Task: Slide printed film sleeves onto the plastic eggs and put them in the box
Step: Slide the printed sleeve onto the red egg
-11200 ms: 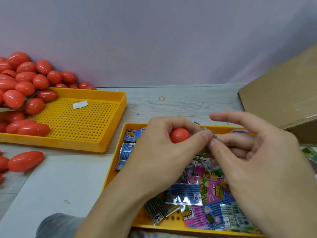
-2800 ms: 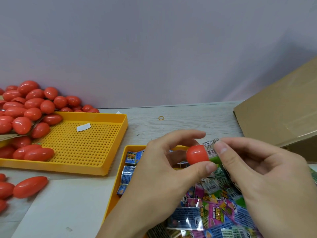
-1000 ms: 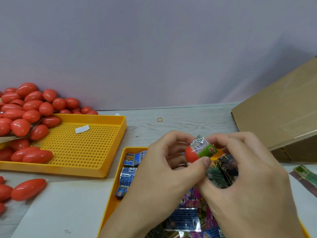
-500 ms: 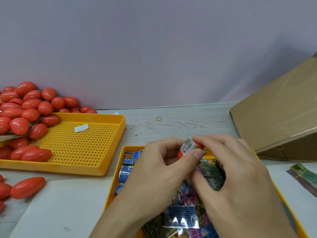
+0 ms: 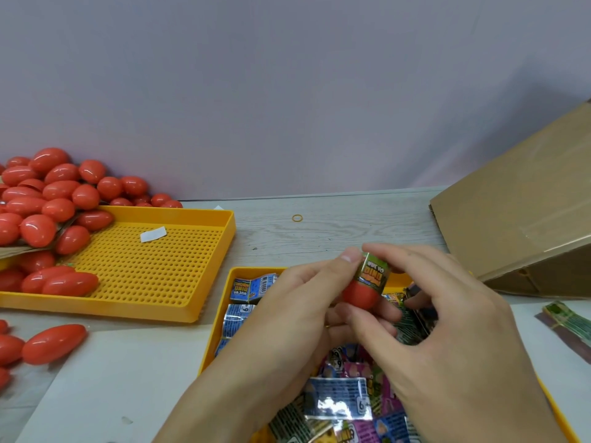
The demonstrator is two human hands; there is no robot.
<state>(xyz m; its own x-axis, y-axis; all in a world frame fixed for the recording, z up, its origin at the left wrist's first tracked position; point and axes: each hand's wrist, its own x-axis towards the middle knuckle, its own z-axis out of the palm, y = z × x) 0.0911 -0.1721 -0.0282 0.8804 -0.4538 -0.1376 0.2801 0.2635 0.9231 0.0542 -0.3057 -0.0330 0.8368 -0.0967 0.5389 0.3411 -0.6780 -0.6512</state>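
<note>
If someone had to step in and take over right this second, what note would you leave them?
Left hand: holds the red egg from the left.
Right hand: fingers on the green sleeve, which covers the egg's upper half only.
Spare sleeves lie in the near yellow tray; bare eggs are piled at far left, some in the perforated tray. The cardboard box stands at right.
Done: sleeve started on this egg.
Left: push the sleeve fully down, put the egg in the box, then carry on with the bare eggs.
</note>
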